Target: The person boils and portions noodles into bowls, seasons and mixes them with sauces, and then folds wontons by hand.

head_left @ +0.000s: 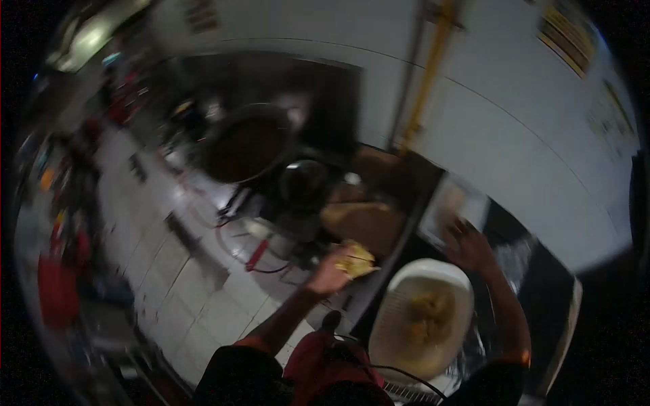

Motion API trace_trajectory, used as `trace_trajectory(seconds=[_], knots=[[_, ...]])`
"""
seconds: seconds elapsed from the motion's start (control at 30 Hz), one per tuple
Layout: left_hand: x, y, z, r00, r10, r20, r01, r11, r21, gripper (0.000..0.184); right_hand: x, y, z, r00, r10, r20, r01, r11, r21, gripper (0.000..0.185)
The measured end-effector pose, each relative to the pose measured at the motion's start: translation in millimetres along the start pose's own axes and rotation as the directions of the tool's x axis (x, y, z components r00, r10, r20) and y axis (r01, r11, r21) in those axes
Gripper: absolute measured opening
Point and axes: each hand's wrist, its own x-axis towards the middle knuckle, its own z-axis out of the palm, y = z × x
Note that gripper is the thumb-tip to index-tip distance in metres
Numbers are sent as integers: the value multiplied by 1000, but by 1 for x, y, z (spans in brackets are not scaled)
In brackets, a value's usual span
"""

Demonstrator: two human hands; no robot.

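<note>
My left hand (330, 272) is closed around a crumpled yellow piece (359, 262), perhaps a wrapper or a cloth; its kind is not clear. It hovers beside a brown cardboard-like piece (365, 222) near the stove. My right hand (469, 249) reaches over the dark counter, close to a pale, blurred item (450, 203) on a light sheet. Motion smears its fingers, so whether it grips anything does not show. Between my arms stands a white oval basket (393, 318) with yellowish-brown food (432, 314) inside.
A large dark pan (247, 145) sits on the stove, with a smaller round pot (303, 181) beside it. A red-handled hose or lighter (257, 254) hangs at the stove's front. A yellow pipe (428, 74) runs down the wall. Clear plastic (514, 260) lies on the counter (552, 291).
</note>
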Motion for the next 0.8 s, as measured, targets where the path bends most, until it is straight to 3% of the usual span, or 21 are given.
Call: trace_trajectory(seconds=[0.03, 0.07, 0.1, 0.13, 0.17, 0.23, 0.27, 0.37, 0.43, 0.47, 0.5, 0.57, 0.6, 0.63, 0.73, 0.77, 0.8], knots=[[-20, -11, -14, 924, 313, 218, -367, 576, 731, 45, -1, 5, 10, 998, -52, 40, 55, 994, -90, 62], [-21, -11, -14, 813, 409, 415, -544, 280, 791, 58, -2, 10, 18, 990, -125, 60, 133, 979, -152, 67], [-32, -10, 8, 895, 372, 248, -425, 537, 729, 56, -2, 14, 22, 979, -160, 130, 183, 965, -189, 67], [-41, -7, 29, 944, 321, 72, -301, 755, 583, 55, -3, 19, 32, 975, -202, 91, 218, 945, -243, 65], [-40, -18, 31, 988, 140, -61, -135, 988, 78, 52, -5, 40, 60, 980, -180, 83, 198, 913, -356, 57], [-64, -21, 54, 955, 160, -251, -150, 987, 57, 43, -13, 60, 75, 902, -415, -122, 331, 843, -424, 52], [-68, -30, 47, 969, 159, -191, -162, 987, 0, 41, -11, 60, 64, 890, -437, -129, 348, 835, -427, 52], [-67, -53, 33, 941, 248, -232, -263, 964, -39, 40, -1, 42, 13, 962, -207, -179, 162, 958, -239, 44], [-69, -59, 34, 943, 280, -178, -289, 957, -26, 40, -3, 37, -8, 986, -32, -165, 14, 994, -109, 40], [-69, -61, 34, 950, 254, -183, -271, 960, -73, 38, 0, 45, -3, 850, -305, -430, 227, 948, -224, 34], [-68, -63, 35, 956, 228, -184, -252, 960, -119, 37, -2, 42, -5, 850, -303, -431, 222, 948, -228, 34], [-60, -68, 30, 955, 234, -182, -258, 959, -120, 37, -4, 36, -12, 949, -232, -215, 196, 965, -176, 32], [-59, -68, 33, 952, 243, -187, -266, 957, -116, 37, -10, 36, -3, 813, -458, -359, 249, 831, -498, 27], [-59, -71, 36, 954, 240, -180, -263, 958, -117, 37, -14, 41, -2, 815, -456, -359, 244, 830, -502, 27], [-59, -68, 40, 943, 267, -197, -290, 952, -100, 39, -22, 40, -6, 920, -289, -265, 216, 937, -273, 28], [-60, -65, 38, 940, 310, -142, -317, 948, -28, 40, -22, 40, -10, 919, -285, -270, 211, 939, -273, 28], [-60, -66, 38, 936, 342, -85, -340, 940, 34, 41, -24, 40, -15, 930, -204, -304, 165, 975, -149, 30]])
